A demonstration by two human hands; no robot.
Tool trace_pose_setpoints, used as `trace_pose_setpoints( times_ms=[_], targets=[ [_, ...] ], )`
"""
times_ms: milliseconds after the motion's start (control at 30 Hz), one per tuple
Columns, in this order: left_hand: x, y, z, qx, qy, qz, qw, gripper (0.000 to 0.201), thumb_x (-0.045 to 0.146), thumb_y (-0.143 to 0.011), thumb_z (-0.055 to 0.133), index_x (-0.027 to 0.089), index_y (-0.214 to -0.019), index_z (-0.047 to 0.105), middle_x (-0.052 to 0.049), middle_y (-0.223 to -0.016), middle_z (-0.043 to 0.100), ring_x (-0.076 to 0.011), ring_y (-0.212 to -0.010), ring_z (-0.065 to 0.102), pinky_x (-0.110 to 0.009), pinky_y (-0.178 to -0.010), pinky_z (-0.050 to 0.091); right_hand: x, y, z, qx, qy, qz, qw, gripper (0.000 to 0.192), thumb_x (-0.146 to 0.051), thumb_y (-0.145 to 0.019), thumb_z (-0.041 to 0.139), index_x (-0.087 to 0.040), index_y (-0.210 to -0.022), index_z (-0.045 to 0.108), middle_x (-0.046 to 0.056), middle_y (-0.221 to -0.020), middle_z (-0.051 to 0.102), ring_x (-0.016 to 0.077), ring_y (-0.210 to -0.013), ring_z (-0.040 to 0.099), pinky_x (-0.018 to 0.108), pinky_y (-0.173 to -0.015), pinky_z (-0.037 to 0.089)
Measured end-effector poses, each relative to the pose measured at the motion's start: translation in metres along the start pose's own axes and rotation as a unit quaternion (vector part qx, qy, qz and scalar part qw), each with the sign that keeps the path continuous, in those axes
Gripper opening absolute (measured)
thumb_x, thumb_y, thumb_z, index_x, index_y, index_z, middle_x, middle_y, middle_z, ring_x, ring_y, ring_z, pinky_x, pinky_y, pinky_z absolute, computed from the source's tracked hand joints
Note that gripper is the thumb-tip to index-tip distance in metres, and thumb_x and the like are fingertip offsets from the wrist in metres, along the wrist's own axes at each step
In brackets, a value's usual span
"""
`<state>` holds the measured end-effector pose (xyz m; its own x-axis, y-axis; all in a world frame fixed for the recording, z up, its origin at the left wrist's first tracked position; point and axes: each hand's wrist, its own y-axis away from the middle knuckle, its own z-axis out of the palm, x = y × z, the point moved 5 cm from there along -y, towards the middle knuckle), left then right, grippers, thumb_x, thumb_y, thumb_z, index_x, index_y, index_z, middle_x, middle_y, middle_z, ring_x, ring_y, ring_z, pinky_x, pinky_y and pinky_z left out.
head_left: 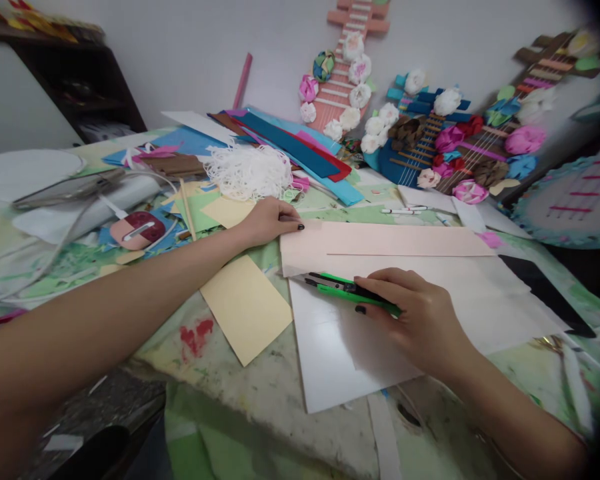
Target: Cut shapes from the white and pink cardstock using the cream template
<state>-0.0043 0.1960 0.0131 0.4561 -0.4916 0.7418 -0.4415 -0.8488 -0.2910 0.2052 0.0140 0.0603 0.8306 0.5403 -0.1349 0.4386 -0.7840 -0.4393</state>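
Note:
My right hand (417,313) is wrapped round a green and black box cutter (337,285). Its blade end points left and lies at the lower left edge of a pale pink sheet of paper (405,241). A long slit runs across that sheet. With its fingertips, my left hand (270,223) presses on the left corner of the pink paper. Under the sheet lies a glossy white board (325,360), partly covered by thin whitish paper (460,307). A pale yellow paper piece (247,310) sits to the left of the board.
A heap of white shredded strips (250,172) and coloured paper strips (300,150) lie behind my left hand. At left is a pink and red device (137,230) with a cable. Flower-decorated paper guitars (420,153) lean at the wall. A black sheet (545,293) lies right.

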Motion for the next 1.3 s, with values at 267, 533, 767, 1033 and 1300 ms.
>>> trace_pose_setpoints(
  times_ms=[267,533,767,1033,1300],
  targets=[
    [0.0,0.0,-0.001,0.008,-0.013,0.005,1.0,0.028,0.042,-0.073,0.067,0.015,-0.076,0.072,-0.002,-0.07,0.069,-0.0158,-0.067,0.06,-0.025,-0.061,0.043,-0.002,-0.005,0.011,0.006,0.005,-0.002,1.0,0.029,-0.016,-0.084,0.056,-0.015,-0.107,0.074,0.012,-0.1,0.074,0.0253,-0.082,0.07,0.041,-0.073,0.059],
    [0.008,0.002,0.001,0.018,-0.05,0.023,0.998,0.029,0.042,-0.076,0.063,0.014,-0.077,0.072,-0.002,-0.071,0.07,-0.0167,-0.068,0.062,-0.025,-0.063,0.045,-0.002,-0.006,0.011,0.002,-0.003,-0.002,1.0,0.03,-0.016,-0.084,0.057,-0.013,-0.107,0.074,0.013,-0.1,0.073,0.0268,-0.082,0.069,0.043,-0.073,0.059],
    [0.024,0.005,0.004,0.053,-0.141,0.095,0.984,0.028,0.031,-0.077,0.059,0.015,-0.098,0.07,-0.008,-0.1,0.071,-0.0254,-0.097,0.06,-0.039,-0.094,0.042,0.001,-0.004,0.011,0.006,-0.005,0.005,1.0,0.029,-0.017,-0.084,0.057,-0.016,-0.107,0.074,0.012,-0.1,0.074,0.0255,-0.082,0.069,0.041,-0.073,0.059],
    [0.029,0.007,0.034,-0.108,-0.22,0.159,0.957,0.052,0.044,-0.091,0.051,0.023,-0.139,0.049,-0.008,-0.145,0.049,-0.0317,-0.139,0.031,-0.047,-0.112,0.022,0.0,-0.005,0.011,-0.005,-0.003,0.003,1.0,0.03,-0.017,-0.085,0.054,-0.017,-0.108,0.074,0.012,-0.101,0.073,0.0255,-0.083,0.069,0.042,-0.074,0.058],
    [0.026,0.007,0.041,-0.161,-0.267,0.136,0.94,0.045,0.042,-0.098,0.039,0.027,-0.14,0.05,-0.008,-0.15,0.043,-0.0316,-0.135,0.037,-0.049,-0.111,0.021,-0.004,-0.006,0.008,-0.002,0.009,-0.013,1.0,0.029,-0.016,-0.085,0.055,-0.016,-0.107,0.074,0.012,-0.099,0.073,0.0251,-0.081,0.068,0.041,-0.072,0.058]
  ],
)
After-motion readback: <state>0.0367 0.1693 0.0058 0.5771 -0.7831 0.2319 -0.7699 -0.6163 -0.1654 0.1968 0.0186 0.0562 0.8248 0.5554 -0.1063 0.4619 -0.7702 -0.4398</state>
